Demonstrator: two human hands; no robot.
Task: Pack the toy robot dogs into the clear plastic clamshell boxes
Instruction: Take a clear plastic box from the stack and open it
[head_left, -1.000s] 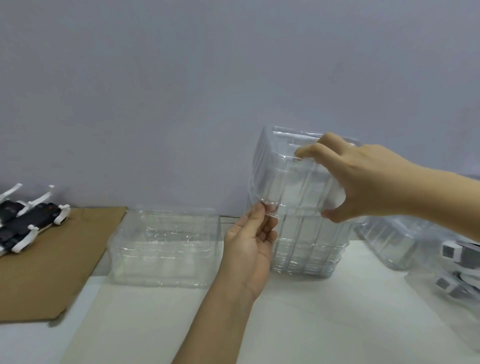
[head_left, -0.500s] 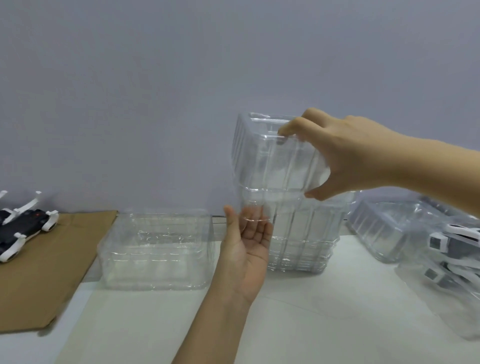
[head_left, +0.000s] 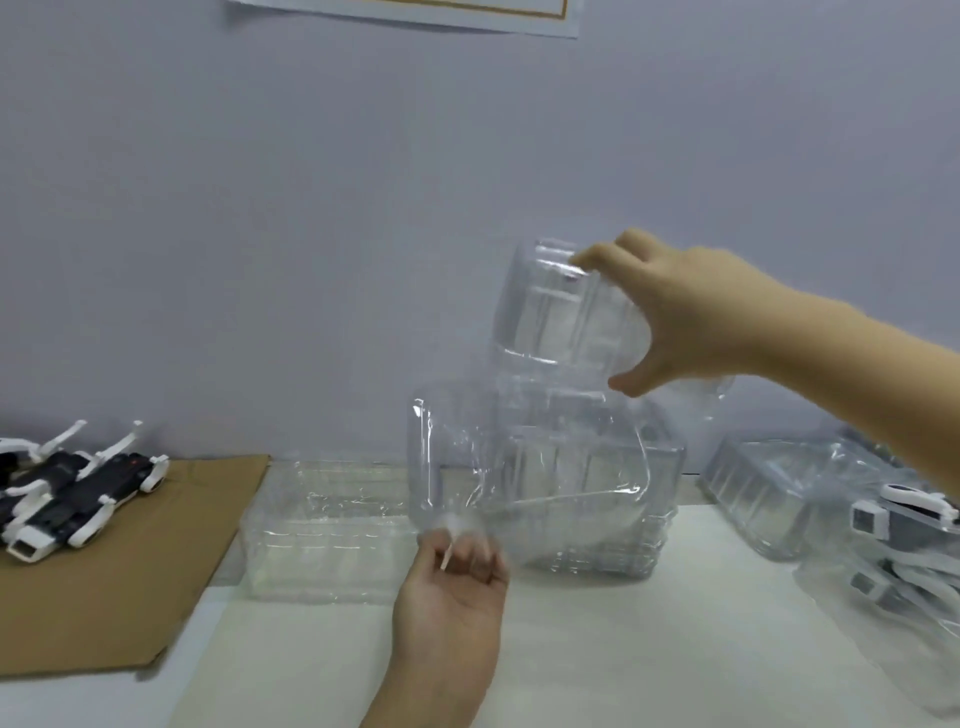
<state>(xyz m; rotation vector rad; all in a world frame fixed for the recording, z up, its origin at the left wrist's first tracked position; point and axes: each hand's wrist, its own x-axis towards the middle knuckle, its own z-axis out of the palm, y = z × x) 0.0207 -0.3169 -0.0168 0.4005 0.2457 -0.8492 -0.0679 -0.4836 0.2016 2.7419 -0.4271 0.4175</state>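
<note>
- Clamshell box (head_left: 566, 312) of clear, thin plastic hangs in the air above the far middle of the table (head_left: 649, 660). It has ribbed walls, rounded corners and glints of light along its creases. It is swung open, with one half up high and the other half drooping down and leftward.
- Right hand (head_left: 691, 317) grasps the upper half, with the fingers hooked over its top rim and the thumb pressed under its lower side.
- Left hand (head_left: 452, 577) is palm-up below, with its fingers curled and pinching the bottom edge of the drooping half. They look blurred through the plastic.
- Stack (head_left: 608, 525) of the same nested clear boxes stands on the table near its far edge, directly under the lifted one.
- Open tray (head_left: 322, 535), also clear, sits on the table just left of the stack, its left side touching the cardboard sheet (head_left: 104, 587).
- Toy robot dogs (head_left: 78, 483), black bodies with white legs and white end pieces, lie side by side on the cardboard at the table's far left corner, unpacked.
- Packed boxes (head_left: 810, 499) crowd the right edge of the table. Grey and white toy parts show through their walls.
- Paper (head_left: 415, 13) with a gold border hangs on the pale wall above.
</note>
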